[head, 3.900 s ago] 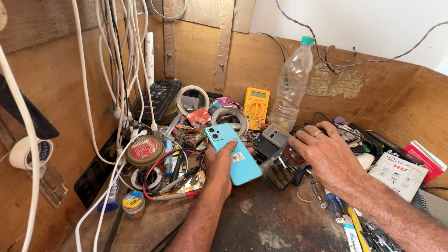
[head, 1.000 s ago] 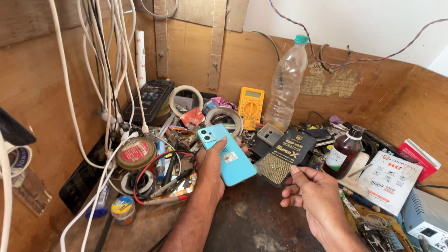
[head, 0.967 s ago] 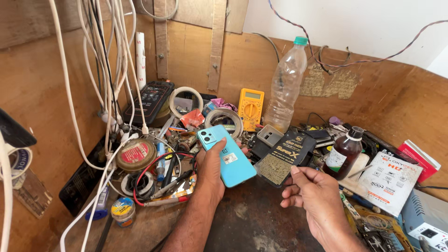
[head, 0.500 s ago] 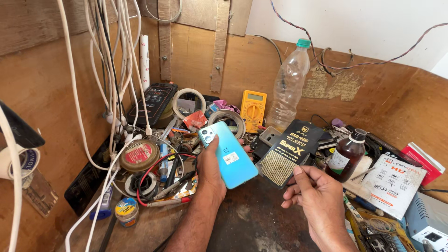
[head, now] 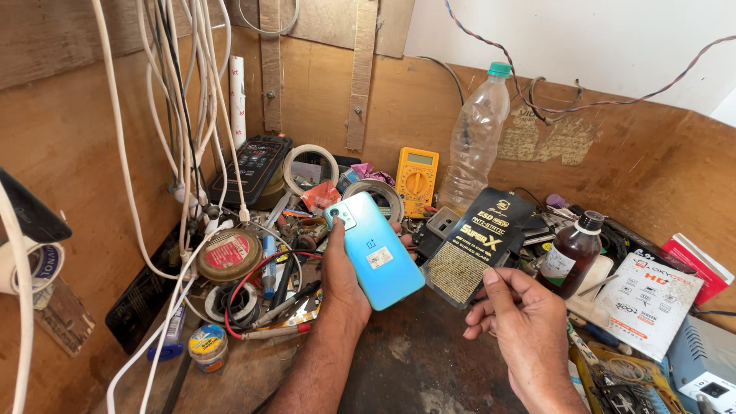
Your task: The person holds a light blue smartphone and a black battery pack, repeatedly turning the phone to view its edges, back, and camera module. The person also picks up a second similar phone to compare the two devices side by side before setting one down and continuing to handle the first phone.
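My left hand [head: 343, 277] holds a light blue smartphone [head: 374, 248] back side up, tilted, above the dark bench top. My right hand [head: 520, 325] pinches the lower corner of a flat black packet [head: 481, 244] with yellow print and a mesh-like lower part, holding it up just right of the phone. The two are close but apart.
A clutter of tape rolls [head: 308, 166], a yellow multimeter [head: 416, 180], a clear plastic bottle [head: 476, 145], a brown bottle [head: 571, 252], white boxes [head: 648, 303], tools and red wire [head: 261, 307] rings the bench. White cables [head: 184, 146] hang at left. Wooden walls [head: 659, 161] enclose the corner.
My right hand picked up the black packet from the pile and raised it toward me. My left hand kept the phone nearly still.
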`<action>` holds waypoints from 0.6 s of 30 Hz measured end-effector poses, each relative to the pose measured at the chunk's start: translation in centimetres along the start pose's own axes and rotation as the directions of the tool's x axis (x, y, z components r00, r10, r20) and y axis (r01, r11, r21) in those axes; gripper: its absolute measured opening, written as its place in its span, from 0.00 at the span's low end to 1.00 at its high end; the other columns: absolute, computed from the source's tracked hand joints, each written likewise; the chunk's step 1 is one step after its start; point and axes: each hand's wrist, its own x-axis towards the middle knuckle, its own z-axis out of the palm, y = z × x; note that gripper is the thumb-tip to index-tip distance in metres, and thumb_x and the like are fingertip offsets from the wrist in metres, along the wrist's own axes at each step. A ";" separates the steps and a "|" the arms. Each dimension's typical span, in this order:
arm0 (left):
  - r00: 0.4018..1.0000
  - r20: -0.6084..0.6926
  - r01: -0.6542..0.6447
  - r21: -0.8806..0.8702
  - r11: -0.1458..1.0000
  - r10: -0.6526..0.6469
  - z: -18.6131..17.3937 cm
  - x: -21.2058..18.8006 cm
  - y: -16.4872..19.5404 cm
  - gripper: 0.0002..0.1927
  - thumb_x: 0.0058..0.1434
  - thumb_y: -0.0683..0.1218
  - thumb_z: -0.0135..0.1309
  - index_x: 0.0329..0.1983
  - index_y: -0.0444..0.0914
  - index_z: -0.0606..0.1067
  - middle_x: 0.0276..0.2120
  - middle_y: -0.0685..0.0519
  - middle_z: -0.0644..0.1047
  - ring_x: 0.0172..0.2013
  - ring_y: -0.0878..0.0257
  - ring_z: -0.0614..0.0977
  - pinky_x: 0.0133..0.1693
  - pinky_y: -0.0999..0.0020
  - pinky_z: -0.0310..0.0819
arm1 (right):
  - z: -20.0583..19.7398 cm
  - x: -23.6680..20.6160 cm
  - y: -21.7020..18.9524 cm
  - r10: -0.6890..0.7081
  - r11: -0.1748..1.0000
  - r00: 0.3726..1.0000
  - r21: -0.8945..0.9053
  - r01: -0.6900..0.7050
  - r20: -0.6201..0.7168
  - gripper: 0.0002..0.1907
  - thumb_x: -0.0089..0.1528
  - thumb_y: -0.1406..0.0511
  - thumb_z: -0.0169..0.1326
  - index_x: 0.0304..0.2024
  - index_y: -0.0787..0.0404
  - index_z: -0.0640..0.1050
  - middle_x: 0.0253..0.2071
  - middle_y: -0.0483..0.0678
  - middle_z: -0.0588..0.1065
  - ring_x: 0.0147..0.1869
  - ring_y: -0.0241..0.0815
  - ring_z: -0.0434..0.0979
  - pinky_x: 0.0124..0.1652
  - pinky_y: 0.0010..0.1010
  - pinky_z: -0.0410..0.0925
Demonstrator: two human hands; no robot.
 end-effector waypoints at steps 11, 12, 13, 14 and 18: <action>1.000 0.023 0.020 -0.074 0.997 -0.018 -0.1 0.2 0.0 0.46 0.67 0.73 0.23 0.57 0.31 0.73 0.44 0.39 0.80 0.43 0.47 0.83 0.45 0.45 0.81 | -0.2 0.0 -0.9 0.080 0.997 0.997 0.005 -0.080 0.011 0.16 0.68 0.63 0.50 0.41 0.72 0.79 0.23 0.55 0.74 0.21 0.42 0.74 0.23 0.30 0.69; 1.000 0.015 0.025 -0.081 0.996 -0.024 -0.1 0.2 0.0 0.46 0.67 0.73 0.23 0.57 0.32 0.73 0.44 0.39 0.81 0.43 0.47 0.83 0.46 0.45 0.80 | -0.3 0.0 -1.0 0.092 0.996 0.996 0.016 -0.093 0.018 0.16 0.68 0.62 0.50 0.42 0.72 0.79 0.22 0.56 0.75 0.21 0.42 0.74 0.23 0.30 0.68; 1.000 0.008 0.031 -0.088 0.996 -0.030 -0.2 0.2 0.0 0.46 0.66 0.74 0.23 0.57 0.32 0.73 0.44 0.39 0.81 0.44 0.47 0.83 0.46 0.45 0.80 | -0.3 0.1 -1.0 0.104 0.994 0.994 0.027 -0.105 0.025 0.16 0.68 0.62 0.50 0.42 0.71 0.79 0.22 0.56 0.75 0.21 0.43 0.74 0.23 0.29 0.67; 0.999 0.004 0.036 -0.094 0.995 -0.036 -0.1 0.3 0.0 0.46 0.66 0.74 0.24 0.57 0.33 0.73 0.44 0.39 0.81 0.44 0.47 0.83 0.47 0.45 0.80 | -0.4 0.1 -1.0 0.096 0.994 0.995 0.053 -0.098 0.041 0.16 0.67 0.62 0.51 0.42 0.71 0.79 0.23 0.55 0.75 0.22 0.42 0.74 0.23 0.30 0.68; 0.999 0.042 0.038 -0.142 0.989 -0.032 -0.1 0.5 0.0 0.47 0.65 0.76 0.26 0.57 0.32 0.73 0.45 0.39 0.81 0.44 0.48 0.83 0.48 0.45 0.79 | -0.4 0.2 -0.8 0.115 0.980 0.988 0.151 -0.130 0.105 0.17 0.66 0.60 0.52 0.40 0.71 0.78 0.26 0.52 0.74 0.25 0.41 0.75 0.24 0.33 0.71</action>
